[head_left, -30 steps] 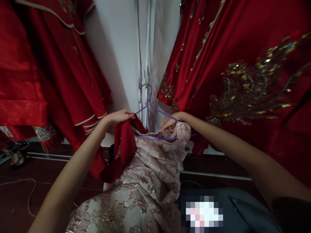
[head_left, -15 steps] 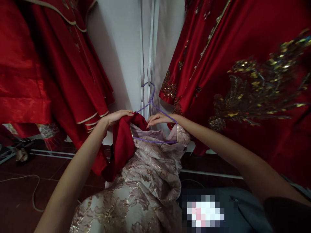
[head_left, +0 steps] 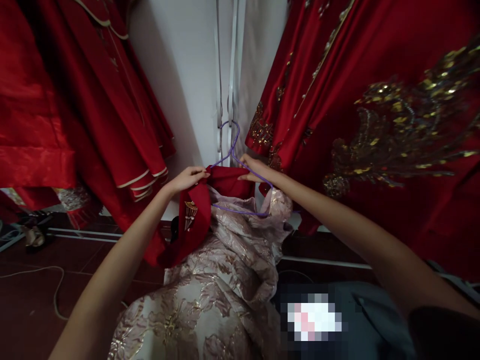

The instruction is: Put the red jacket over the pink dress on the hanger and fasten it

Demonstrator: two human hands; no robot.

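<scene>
A thin purple wire hanger [head_left: 235, 150] sits in the middle of the view, its hook pointing up by a white wall corner. A pale pink and gold brocade garment [head_left: 225, 270] hangs from it down towards me. Over the hanger's left shoulder lies a dark red cloth [head_left: 198, 210] with a small gold ornament. My left hand [head_left: 189, 178] pinches the red cloth's top edge at the left. My right hand [head_left: 253, 169] is closed on the same edge at the hanger's right arm.
Red embroidered gowns hang at the left [head_left: 75, 110] and at the right [head_left: 375, 115], close to both arms. A white rail [head_left: 227, 75] runs up the wall corner. Dark red floor [head_left: 30, 295] with a white cable lies at lower left. A grey cloth [head_left: 375, 320] lies at lower right.
My right hand has moved from the pink garment's shoulder up and left to the red cloth's edge. The red cloth now spreads across the hanger's top. The hanger has risen slightly.
</scene>
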